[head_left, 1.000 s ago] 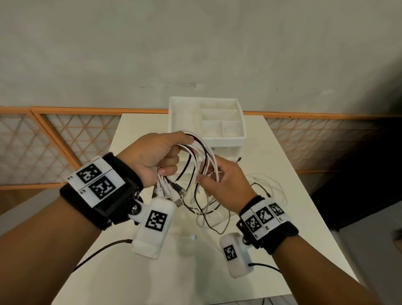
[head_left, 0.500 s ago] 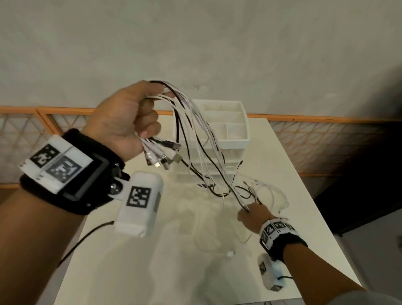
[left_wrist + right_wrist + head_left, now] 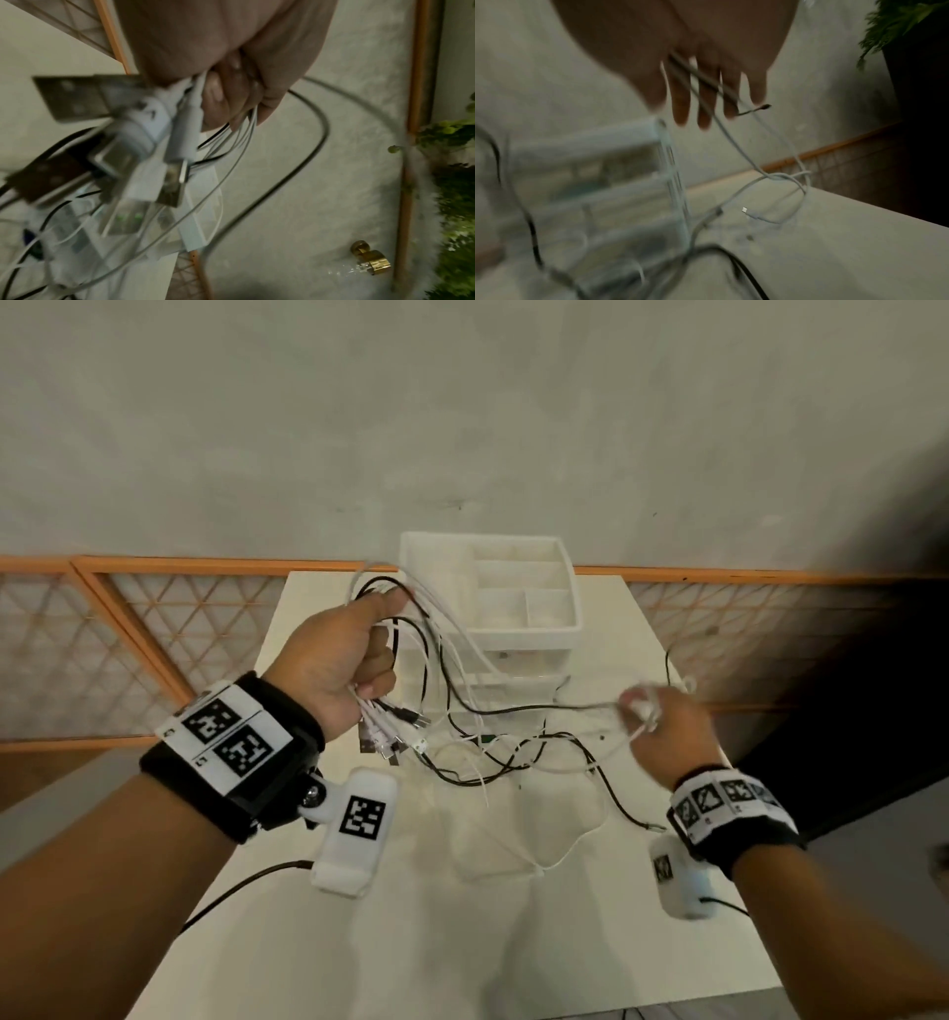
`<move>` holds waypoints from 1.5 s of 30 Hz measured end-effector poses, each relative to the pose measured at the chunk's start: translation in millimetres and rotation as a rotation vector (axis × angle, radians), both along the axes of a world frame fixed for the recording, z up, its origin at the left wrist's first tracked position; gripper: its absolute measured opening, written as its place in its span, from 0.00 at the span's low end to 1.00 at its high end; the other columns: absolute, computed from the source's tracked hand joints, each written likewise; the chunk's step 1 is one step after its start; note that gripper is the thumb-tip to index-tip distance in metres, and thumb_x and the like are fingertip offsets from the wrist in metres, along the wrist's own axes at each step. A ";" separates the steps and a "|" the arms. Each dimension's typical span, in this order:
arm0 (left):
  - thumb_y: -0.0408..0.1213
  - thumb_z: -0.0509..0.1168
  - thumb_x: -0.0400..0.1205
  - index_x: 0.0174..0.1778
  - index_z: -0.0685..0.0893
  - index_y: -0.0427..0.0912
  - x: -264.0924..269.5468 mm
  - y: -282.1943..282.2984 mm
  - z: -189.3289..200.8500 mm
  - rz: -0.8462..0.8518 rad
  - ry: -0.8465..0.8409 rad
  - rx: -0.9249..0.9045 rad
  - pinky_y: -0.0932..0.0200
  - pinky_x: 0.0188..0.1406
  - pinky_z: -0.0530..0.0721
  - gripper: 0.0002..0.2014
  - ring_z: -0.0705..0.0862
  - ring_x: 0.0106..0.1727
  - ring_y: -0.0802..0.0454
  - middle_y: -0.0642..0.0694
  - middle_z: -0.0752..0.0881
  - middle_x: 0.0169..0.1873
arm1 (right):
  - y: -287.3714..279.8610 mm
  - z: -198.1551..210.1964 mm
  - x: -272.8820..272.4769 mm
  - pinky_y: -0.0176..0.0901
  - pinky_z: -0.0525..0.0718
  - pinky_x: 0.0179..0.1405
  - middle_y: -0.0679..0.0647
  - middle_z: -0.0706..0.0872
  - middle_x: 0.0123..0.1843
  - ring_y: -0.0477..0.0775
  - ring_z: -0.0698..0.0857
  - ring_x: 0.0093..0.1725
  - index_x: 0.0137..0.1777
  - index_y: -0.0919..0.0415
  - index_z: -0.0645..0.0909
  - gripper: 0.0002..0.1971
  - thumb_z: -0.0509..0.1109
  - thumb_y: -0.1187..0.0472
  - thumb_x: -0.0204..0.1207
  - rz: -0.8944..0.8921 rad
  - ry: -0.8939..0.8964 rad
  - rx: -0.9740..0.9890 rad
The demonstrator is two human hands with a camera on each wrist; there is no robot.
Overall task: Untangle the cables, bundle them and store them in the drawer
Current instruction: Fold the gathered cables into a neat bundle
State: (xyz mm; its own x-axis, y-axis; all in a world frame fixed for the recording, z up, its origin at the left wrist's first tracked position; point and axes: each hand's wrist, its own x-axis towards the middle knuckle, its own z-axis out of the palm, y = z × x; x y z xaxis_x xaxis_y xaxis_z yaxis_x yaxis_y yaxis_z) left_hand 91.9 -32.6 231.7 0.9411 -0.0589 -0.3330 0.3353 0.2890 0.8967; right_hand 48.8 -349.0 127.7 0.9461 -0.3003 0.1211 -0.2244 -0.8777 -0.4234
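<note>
My left hand [image 3: 354, 649] is held above the white table [image 3: 462, 916] and grips a bunch of white and black cables [image 3: 441, 660]. Their USB plugs [image 3: 395, 731] hang out below the fist, and the left wrist view shows the plugs [image 3: 159, 162] blurred under the curled fingers [image 3: 231, 91]. My right hand [image 3: 662, 726] is raised at the right with white cable strands [image 3: 642, 711] in its fingers. A thin strand [image 3: 539, 708] runs taut between both hands. In the right wrist view the white cable [image 3: 744, 154] crosses the fingers [image 3: 693, 81]. Loose loops [image 3: 606, 783] trail on the table.
A white drawer unit [image 3: 565, 629] with an open compartment tray on top stands at the table's far side, just behind the cables. An orange lattice railing [image 3: 154, 629] and a grey wall lie beyond. The table's right edge is near my right wrist. Plants [image 3: 457, 182] grow beside the wall.
My left hand has come down from its raised position with the bunch. My right hand has lifted off the table and moved right, drawing a strand out taut.
</note>
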 end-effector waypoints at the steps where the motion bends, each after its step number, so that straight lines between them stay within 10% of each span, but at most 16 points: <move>1: 0.36 0.65 0.83 0.55 0.87 0.43 -0.6 1.2 4.6 -0.022 -0.021 0.014 0.65 0.14 0.53 0.08 0.53 0.16 0.55 0.55 0.57 0.16 | -2.0 -17.6 -4.4 0.53 0.77 0.70 0.60 0.83 0.69 0.63 0.81 0.69 0.69 0.54 0.80 0.22 0.65 0.44 0.79 0.023 0.280 -0.052; 3: 0.34 0.66 0.83 0.53 0.88 0.43 -2.1 1.5 11.7 -0.080 -0.059 0.056 0.65 0.16 0.52 0.07 0.53 0.16 0.56 0.55 0.57 0.16 | -1.8 -41.5 -11.0 0.53 0.72 0.77 0.58 0.70 0.82 0.61 0.71 0.80 0.84 0.50 0.61 0.39 0.73 0.49 0.75 0.109 0.638 -0.069; 5: 0.34 0.66 0.83 0.60 0.87 0.41 -3.4 -0.6 14.3 -0.135 -0.073 0.095 0.65 0.16 0.52 0.12 0.53 0.16 0.56 0.55 0.58 0.15 | 11.7 -34.3 -12.5 0.49 0.70 0.78 0.57 0.66 0.83 0.58 0.68 0.81 0.86 0.50 0.55 0.46 0.76 0.54 0.73 0.240 0.607 -0.001; 9: 0.33 0.67 0.81 0.60 0.76 0.45 -8.8 -15.6 12.5 -0.218 -0.072 0.151 0.67 0.13 0.55 0.13 0.54 0.15 0.56 0.55 0.60 0.14 | 75.3 29.1 -10.9 0.35 0.79 0.58 0.42 0.78 0.72 0.44 0.81 0.65 0.76 0.42 0.71 0.37 0.83 0.52 0.68 0.472 0.145 0.522; 13: 0.30 0.67 0.81 0.63 0.84 0.34 -22.6 -33.6 21.4 -0.306 -0.121 0.137 0.65 0.17 0.52 0.14 0.54 0.16 0.56 0.54 0.60 0.15 | 144.3 50.1 -2.1 0.30 0.81 0.50 0.42 0.88 0.51 0.39 0.86 0.51 0.59 0.49 0.83 0.25 0.73 0.39 0.64 0.566 -0.054 0.504; 16: 0.30 0.66 0.81 0.65 0.85 0.36 -23.6 -28.7 41.2 -0.299 -0.202 0.081 0.63 0.17 0.53 0.16 0.55 0.16 0.57 0.55 0.60 0.17 | 152.1 11.4 7.7 0.44 0.82 0.46 0.51 0.88 0.39 0.48 0.85 0.40 0.44 0.59 0.86 0.14 0.66 0.49 0.79 0.496 0.189 0.390; 20: 0.29 0.66 0.81 0.63 0.86 0.44 -7.9 -1.6 54.6 -0.162 -0.283 0.032 0.63 0.18 0.52 0.15 0.53 0.16 0.56 0.55 0.57 0.17 | 107.1 -64.5 2.8 0.50 0.83 0.62 0.58 0.90 0.57 0.62 0.87 0.60 0.51 0.52 0.90 0.22 0.62 0.37 0.77 0.286 0.530 0.189; 24: 0.29 0.65 0.82 0.53 0.88 0.48 -3.7 16.4 35.2 -0.053 -0.270 0.078 0.64 0.17 0.53 0.11 0.52 0.16 0.55 0.54 0.57 0.17 | 66.3 -72.7 5.6 0.50 0.78 0.68 0.56 0.87 0.64 0.60 0.85 0.65 0.30 0.40 0.88 0.21 0.61 0.37 0.80 0.213 0.541 0.257; 27: 0.28 0.65 0.82 0.26 0.76 0.50 -2.2 19.4 14.2 -0.031 -0.231 0.145 0.65 0.16 0.53 0.19 0.53 0.15 0.56 0.54 0.58 0.17 | 40.8 -52.1 20.9 0.51 0.71 0.77 0.60 0.88 0.65 0.63 0.80 0.72 0.38 0.42 0.86 0.15 0.65 0.57 0.84 0.153 0.230 0.385; 31: 0.29 0.67 0.80 0.37 0.78 0.48 0.9 20.1 -2.2 0.019 -0.185 0.189 0.66 0.15 0.55 0.10 0.55 0.15 0.55 0.53 0.58 0.18 | 10.9 -35.6 19.4 0.45 0.53 0.82 0.69 0.64 0.84 0.65 0.59 0.86 0.70 0.52 0.83 0.17 0.63 0.52 0.85 -0.007 0.051 0.186; 34: 0.30 0.67 0.81 0.63 0.83 0.54 -0.5 17.8 -0.2 -0.001 -0.178 0.164 0.64 0.17 0.55 0.18 0.55 0.16 0.54 0.54 0.59 0.18 | -5.8 -54.3 2.8 0.63 0.70 0.77 0.68 0.65 0.82 0.70 0.68 0.80 0.75 0.48 0.76 0.28 0.59 0.37 0.78 -0.060 0.335 -0.027; 38: 0.30 0.67 0.81 0.68 0.82 0.53 -4.3 9.9 7.1 -0.076 -0.210 0.210 0.61 0.19 0.53 0.21 0.55 0.18 0.53 0.54 0.58 0.18 | -0.2 -59.7 -17.2 0.49 0.76 0.72 0.52 0.79 0.75 0.57 0.78 0.73 0.72 0.47 0.79 0.28 0.68 0.35 0.75 0.185 0.768 -0.095; 42: 0.29 0.66 0.81 0.69 0.83 0.50 -10.2 2.6 13.4 -0.183 -0.227 0.237 0.64 0.16 0.57 0.20 0.55 0.17 0.54 0.55 0.58 0.17 | 37.9 -1.5 -10.3 0.37 0.75 0.45 0.43 0.89 0.38 0.43 0.83 0.40 0.37 0.49 0.87 0.07 0.80 0.50 0.71 0.323 0.379 0.171; 45: 0.28 0.66 0.82 0.69 0.83 0.52 -19.9 -6.4 20.2 -0.309 -0.249 0.268 0.63 0.17 0.58 0.22 0.56 0.17 0.54 0.54 0.59 0.16 | 70.8 46.2 1.0 0.34 0.75 0.36 0.40 0.85 0.37 0.39 0.77 0.32 0.40 0.49 0.83 0.07 0.80 0.58 0.71 0.312 -0.009 0.458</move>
